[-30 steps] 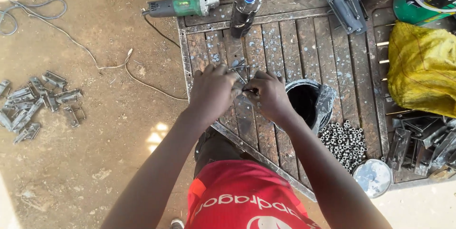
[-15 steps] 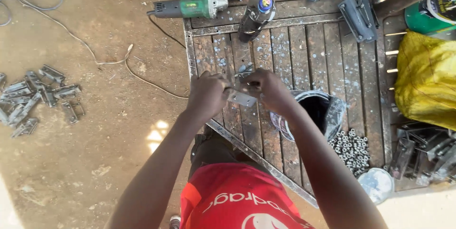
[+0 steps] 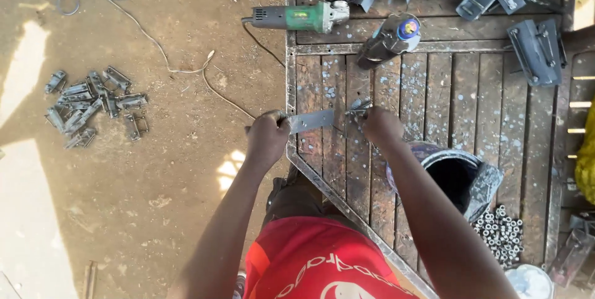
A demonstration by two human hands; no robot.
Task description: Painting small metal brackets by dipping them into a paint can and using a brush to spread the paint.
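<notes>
We are gripping a flat metal strip (image 3: 312, 120) over the left edge of the workbench (image 3: 434, 94), left hand (image 3: 268, 138) fisted round its left end, right hand (image 3: 381, 127) pinching a small metal fitting (image 3: 358, 109) at its right end; it is looking stiff, light and sharp-edged, so we judge the ends best for holding. Near the bench's front edge the black bucket (image 3: 455, 175) is looking dark inside, contents unclear, with loose nuts (image 3: 501, 232) piled beside it.
</notes>
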